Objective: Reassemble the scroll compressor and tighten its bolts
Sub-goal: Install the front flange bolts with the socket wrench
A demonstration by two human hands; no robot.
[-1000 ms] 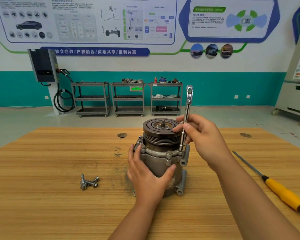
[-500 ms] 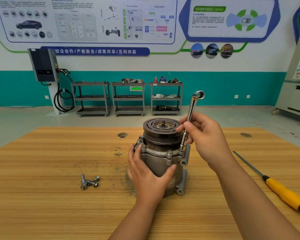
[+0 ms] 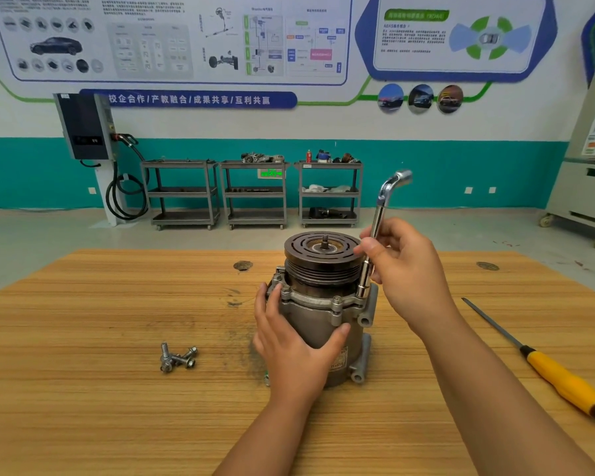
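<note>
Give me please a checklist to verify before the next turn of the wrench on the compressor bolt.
1. Compressor stands upright on the table: ok.
2. Left hand holds the housing steady: ok.
3. Right hand grips the wrench shaft: ok.
4. Wrench's lower end seated fully on the flange bolt: cannot tell, the bolt head is hidden under it.
5. All bolts fitted: not ok, several loose bolts lie on the table left of the compressor.
</note>
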